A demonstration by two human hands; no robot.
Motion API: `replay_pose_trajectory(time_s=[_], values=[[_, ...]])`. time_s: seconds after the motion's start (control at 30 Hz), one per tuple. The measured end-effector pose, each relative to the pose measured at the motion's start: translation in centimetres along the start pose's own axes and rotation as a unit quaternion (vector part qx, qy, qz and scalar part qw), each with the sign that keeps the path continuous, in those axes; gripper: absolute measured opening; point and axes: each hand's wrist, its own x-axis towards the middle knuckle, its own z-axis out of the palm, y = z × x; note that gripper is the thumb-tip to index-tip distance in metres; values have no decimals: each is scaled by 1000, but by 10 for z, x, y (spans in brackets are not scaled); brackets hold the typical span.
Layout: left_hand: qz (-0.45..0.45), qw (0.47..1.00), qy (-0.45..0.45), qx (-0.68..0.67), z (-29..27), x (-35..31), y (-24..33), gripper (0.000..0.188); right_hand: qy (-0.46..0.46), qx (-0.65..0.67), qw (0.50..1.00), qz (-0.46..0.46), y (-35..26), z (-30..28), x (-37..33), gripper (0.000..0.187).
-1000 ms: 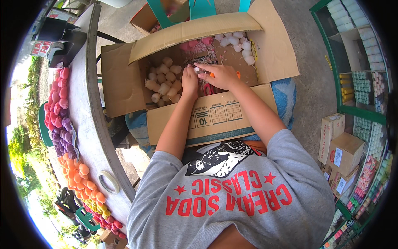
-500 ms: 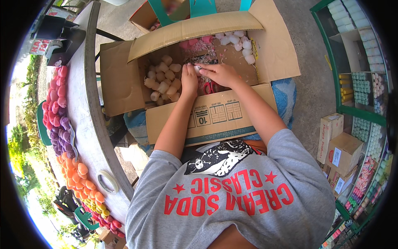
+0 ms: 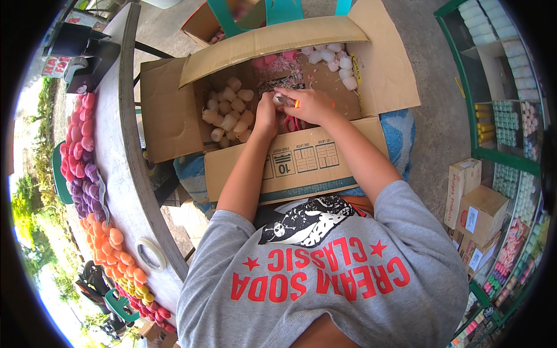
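An open cardboard box (image 3: pixel 174 116) stands in front of me, with cream-coloured short candles (image 3: pixel 229 113) piled at its left, white ones (image 3: pixel 333 58) at the far right and pink ones (image 3: pixel 278 61) at the back. Both my hands reach into the box's middle. My left hand (image 3: pixel 267 113) and my right hand (image 3: pixel 307 104) meet over a small grey-and-pink item (image 3: pixel 283 100) pinched between their fingers. Red pieces (image 3: pixel 293 123) lie just under my right hand. What exactly the item is cannot be made out.
A curved grey table (image 3: pixel 116 151) runs along my left, its far edge lined with rows of pink, purple, orange and yellow candles (image 3: pixel 87 185). A tape roll (image 3: pixel 152 254) lies on it. Cardboard cartons (image 3: pixel 478 211) and green shelves with candles (image 3: pixel 510 116) stand at right. Another open box (image 3: pixel 209 20) sits behind.
My hands have stayed in the box's middle, working the small item; the right hand has drawn slightly closer to the left. Nothing else has moved.
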Motion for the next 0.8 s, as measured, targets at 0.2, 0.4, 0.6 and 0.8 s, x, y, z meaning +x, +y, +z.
replay_pose_trajectory(time_s=[0.2, 0.4, 0.6, 0.8], values=[[47, 997, 54, 32, -2, 3, -4, 31, -5, -9, 1000, 12, 1, 1, -2, 55], [90, 993, 72, 20, -2, 4, -3, 32, 38, -53, 997, -36, -5, 3, -2, 57], [87, 994, 62, 2, -4, 5, -4, 32, 113, -95, 985, -92, -5, 6, -2, 53], [84, 994, 62, 8, 4, -3, 1, 32, 99, -84, 990, -59, -4, 4, -1, 49]])
